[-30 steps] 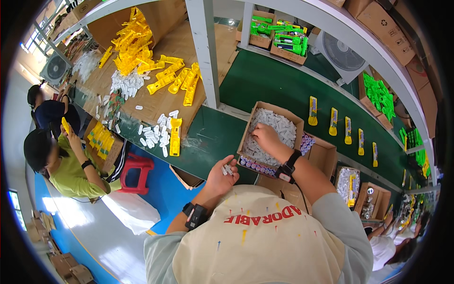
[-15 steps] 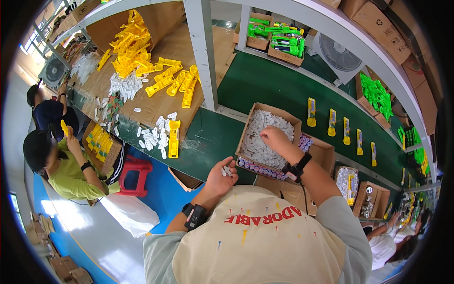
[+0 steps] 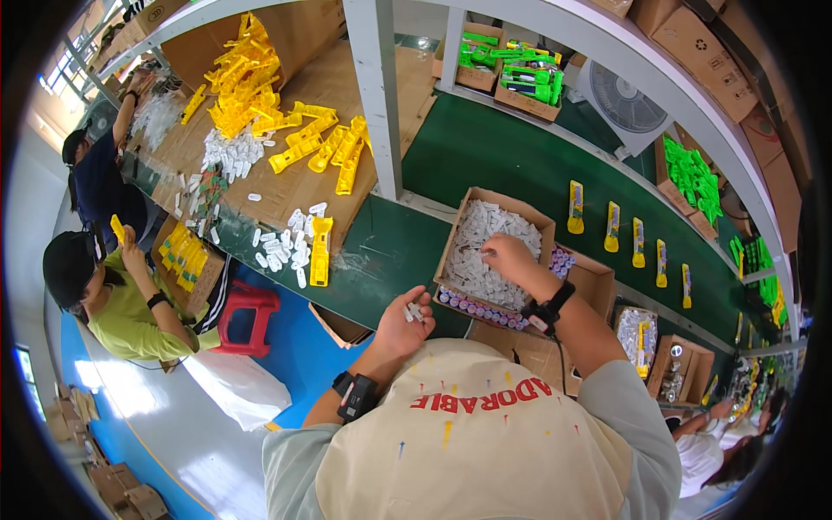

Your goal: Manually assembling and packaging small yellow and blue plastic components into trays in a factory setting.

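Observation:
My left hand (image 3: 402,324) is turned palm up near the table's front edge, its fingers curled round a few small white plastic pieces (image 3: 413,312). My right hand (image 3: 511,260) is over an open cardboard box (image 3: 451,227) filled with the same kind of white pieces (image 3: 490,223). Its fingers are bent together, the tips down among the pieces; whatever they pinch is hidden. Rows of small purple-and-white cylinders (image 3: 485,308) stand beside and under the box's near edge.
Left of me, loose white pieces (image 3: 276,251) and a yellow plastic housing (image 3: 321,251) lie on the green table (image 3: 394,247). A yellow heap (image 3: 243,82) spills from a carton. Yellow packs (image 3: 575,208) line the green surface beyond a grey post (image 3: 374,95). Co-workers (image 3: 130,312) sit left.
My right fingertips have dipped slightly lower among the white pieces. My left hand stays put. At far left, the co-worker in dark clothing has stretched an arm toward the table's far end.

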### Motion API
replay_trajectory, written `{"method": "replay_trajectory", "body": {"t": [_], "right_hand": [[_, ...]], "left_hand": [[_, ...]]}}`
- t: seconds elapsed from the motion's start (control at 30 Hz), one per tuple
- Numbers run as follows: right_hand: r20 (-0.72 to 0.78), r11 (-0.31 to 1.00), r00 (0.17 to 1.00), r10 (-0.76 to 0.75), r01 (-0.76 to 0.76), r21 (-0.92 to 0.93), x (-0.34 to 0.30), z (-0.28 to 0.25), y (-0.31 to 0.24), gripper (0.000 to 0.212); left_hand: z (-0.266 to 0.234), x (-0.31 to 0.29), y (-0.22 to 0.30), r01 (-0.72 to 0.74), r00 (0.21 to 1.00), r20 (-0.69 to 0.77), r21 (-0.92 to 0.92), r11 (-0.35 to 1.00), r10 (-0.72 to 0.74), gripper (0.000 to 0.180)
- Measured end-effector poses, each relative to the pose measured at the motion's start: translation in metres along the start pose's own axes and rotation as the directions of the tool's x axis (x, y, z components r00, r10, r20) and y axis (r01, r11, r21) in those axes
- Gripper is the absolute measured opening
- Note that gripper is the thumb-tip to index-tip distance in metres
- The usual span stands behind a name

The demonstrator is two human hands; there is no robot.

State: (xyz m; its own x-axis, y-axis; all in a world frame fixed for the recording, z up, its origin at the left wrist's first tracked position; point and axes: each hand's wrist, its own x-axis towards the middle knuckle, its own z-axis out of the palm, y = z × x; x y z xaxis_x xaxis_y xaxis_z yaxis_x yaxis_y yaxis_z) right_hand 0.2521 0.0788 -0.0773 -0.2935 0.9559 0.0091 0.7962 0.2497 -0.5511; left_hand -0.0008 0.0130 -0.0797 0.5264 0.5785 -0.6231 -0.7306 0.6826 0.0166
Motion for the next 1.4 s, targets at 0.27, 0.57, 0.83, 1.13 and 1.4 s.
{"method": "replay_trajectory", "body": {"t": [0.27,0.57,0.83,1.13,1.4], "right_hand": [[0.14,0.853,0.989,0.053,-0.118,0.508,-0.013,-0.026,-0.082,0.02],[0.087,0.982,0.987,0.135,-0.145,0.122,-0.02,-0.018,-0.016,0.017],[0.068,0.928,0.944,0.324,-0.302,-0.219,-0.034,-0.005,-0.016,0.02],[0.049,0.877,0.93,0.365,-0.361,0.317,-0.034,-0.004,-0.008,0.024],[0.226,0.566,0.877,0.423,-0.451,0.691,-0.035,-0.02,-0.028,0.026]], "left_hand": [[0.025,-0.011,-0.008,0.079,0.995,0.054,0.152,0.985,-0.088,0.017],[0.004,-0.003,0.002,0.177,0.962,0.207,0.027,0.984,-0.179,0.013],[0.003,-0.002,0.0,0.131,0.975,0.178,0.042,0.99,-0.137,0.013],[0.003,-0.003,0.0,0.108,0.982,0.151,0.053,0.993,-0.115,0.012],[-0.001,0.001,-0.001,0.134,0.966,0.214,0.059,0.989,-0.143,0.013]]}}
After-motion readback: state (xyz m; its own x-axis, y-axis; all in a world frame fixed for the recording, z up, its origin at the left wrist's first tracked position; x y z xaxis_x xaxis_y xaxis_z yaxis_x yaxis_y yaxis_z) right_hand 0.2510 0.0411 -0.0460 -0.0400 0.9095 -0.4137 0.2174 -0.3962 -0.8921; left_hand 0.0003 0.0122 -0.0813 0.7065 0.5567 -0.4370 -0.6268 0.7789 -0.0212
